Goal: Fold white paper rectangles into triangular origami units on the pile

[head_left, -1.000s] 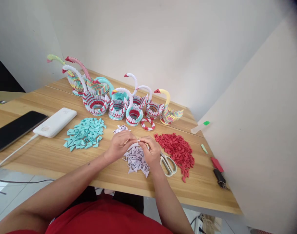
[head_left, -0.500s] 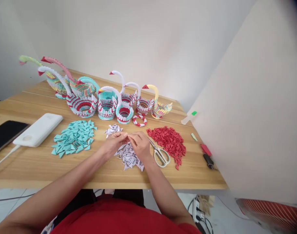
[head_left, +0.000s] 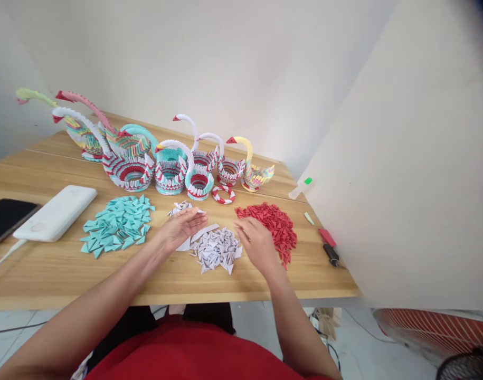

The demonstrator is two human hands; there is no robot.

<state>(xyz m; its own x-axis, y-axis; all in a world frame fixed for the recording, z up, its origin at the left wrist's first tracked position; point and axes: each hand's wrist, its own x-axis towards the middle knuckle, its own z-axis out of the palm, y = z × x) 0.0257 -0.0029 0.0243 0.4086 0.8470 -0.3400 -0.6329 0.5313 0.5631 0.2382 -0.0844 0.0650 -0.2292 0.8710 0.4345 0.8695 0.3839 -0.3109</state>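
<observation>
My left hand (head_left: 185, 226) is above the table between the small and large white paper piles, palm turned inward. A small white folded paper piece (head_left: 201, 211) is pinched at its fingertips. My right hand (head_left: 257, 244) is apart from it, at the left edge of the red folded-paper pile (head_left: 278, 224), fingers a little apart with nothing visible in them. Between the hands lies a pile of white paper triangles (head_left: 217, 250), with flat white paper strips (head_left: 204, 232) behind it. Behind my left hand sits a smaller white pile (head_left: 180, 207). The scissors are hidden by my right hand.
Several paper swans (head_left: 130, 171) stand along the back, beside a red-and-white paper ring (head_left: 224, 195). Turquoise triangles (head_left: 116, 224) are piled at the left, near a white power bank (head_left: 57, 214) and a phone (head_left: 7, 219). A black item (head_left: 331, 255) lies near the right wall.
My hands have parted: the right moved right toward the red pile and over the scissors, the left stayed near the white piles. White strips now show. The view shifted slightly.
</observation>
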